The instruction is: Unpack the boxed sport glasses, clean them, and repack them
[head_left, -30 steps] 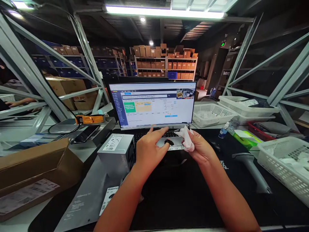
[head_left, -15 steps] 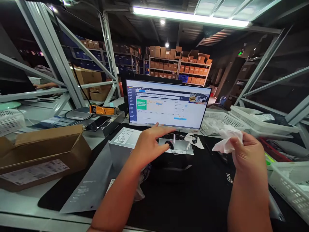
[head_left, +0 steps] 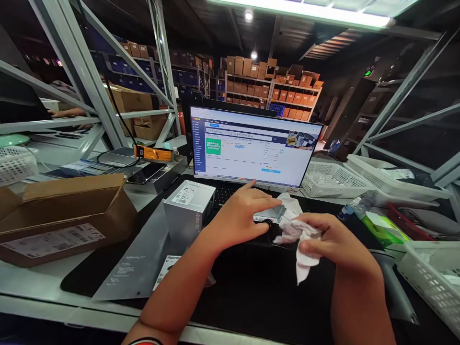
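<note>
My left hand (head_left: 247, 213) is pinched around a small dark, curved piece, likely part of a headset (head_left: 268, 223), with the index finger raised. From it a thin line runs toward the right hand. Crumpled white tissue (head_left: 308, 242) is gripped in my right hand (head_left: 332, 239), its upper folds touching around that line's end. Behind the fingers lies a small grey tray-like box (head_left: 269, 214), partly hidden. More white tissue (head_left: 289, 203) spreads beside it. Left of my left hand stands a grey-white product box (head_left: 190, 211) with a label on top.
A monitor (head_left: 251, 148) stands behind a partly hidden keyboard (head_left: 224, 195). An opened cardboard box (head_left: 64, 215) is at left, beside a grey sleeve (head_left: 125, 268). White baskets (head_left: 330, 179), a small bottle (head_left: 348, 209) and a barcode scanner (head_left: 398, 287) are on the right.
My right hand has swung left with the tissue, bringing it up to the dark piece in my left hand. The left hand has shifted slightly right. The view has tilted down a little.
</note>
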`<state>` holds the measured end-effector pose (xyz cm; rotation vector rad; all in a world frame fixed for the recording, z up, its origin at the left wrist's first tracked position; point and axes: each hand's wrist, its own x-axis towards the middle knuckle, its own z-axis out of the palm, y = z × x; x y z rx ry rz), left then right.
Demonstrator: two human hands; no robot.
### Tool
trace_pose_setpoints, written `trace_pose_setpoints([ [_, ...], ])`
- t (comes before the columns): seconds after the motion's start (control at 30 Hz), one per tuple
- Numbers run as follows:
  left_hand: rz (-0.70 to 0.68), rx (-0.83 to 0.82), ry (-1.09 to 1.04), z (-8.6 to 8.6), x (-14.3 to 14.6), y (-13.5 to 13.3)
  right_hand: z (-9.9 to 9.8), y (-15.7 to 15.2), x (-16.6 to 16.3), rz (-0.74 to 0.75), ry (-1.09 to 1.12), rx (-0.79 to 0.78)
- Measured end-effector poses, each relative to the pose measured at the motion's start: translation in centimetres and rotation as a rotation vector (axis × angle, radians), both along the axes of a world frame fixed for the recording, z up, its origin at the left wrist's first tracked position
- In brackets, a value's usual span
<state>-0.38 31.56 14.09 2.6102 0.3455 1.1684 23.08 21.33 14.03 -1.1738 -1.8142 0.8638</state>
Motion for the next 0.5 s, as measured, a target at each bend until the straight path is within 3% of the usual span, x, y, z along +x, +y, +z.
trace_pose_setpoints([
  [0.1,-0.046,-0.011,-0.023,0.1,-0.2,-0.1,0.2,-0.3,1.1,0.248,-0.128,-0.086],
  [0.33,-0.041,0.072,0.014,-0.4,-0.4,-0.2,0.7,-0.5,1.8,0.442,-0.274,-0.072],
  [0.5,0.02,0.149,0.027,-0.8,-0.1,-0.2,0.8,0.3,1.3,0.375,-0.315,-0.06],
])
